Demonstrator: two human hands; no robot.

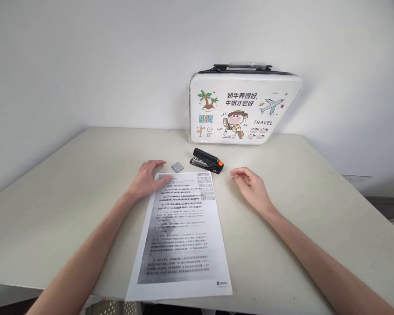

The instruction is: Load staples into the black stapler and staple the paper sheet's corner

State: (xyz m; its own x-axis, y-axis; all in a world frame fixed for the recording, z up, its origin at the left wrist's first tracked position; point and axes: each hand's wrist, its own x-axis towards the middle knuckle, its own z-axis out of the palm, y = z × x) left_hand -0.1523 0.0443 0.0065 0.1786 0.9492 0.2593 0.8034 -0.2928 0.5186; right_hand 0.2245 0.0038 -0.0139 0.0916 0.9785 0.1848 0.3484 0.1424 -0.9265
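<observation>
A printed sheet of paper (pixel 184 245) lies lengthwise before me on the table, its near edge at the table's front. My left hand (pixel 151 180) rests at the sheet's top left corner, fingers spread, the thumb over the paper and nothing held. Just right of those fingers is a small grey block of staples (pixel 177 167). Beyond the sheet's top edge sits a black stapler (pixel 206 161) with an orange tab. My right hand (pixel 252 189) is to the right of the stapler, apart from it, with its fingers curled in toward the thumb and nothing visible in them.
A white case (pixel 246 109) with cartoon travel pictures and a black handle stands upright at the back of the table, near the wall. Clear plastic wraps it. The pale table (pixel 95 175) has its front edge close to me.
</observation>
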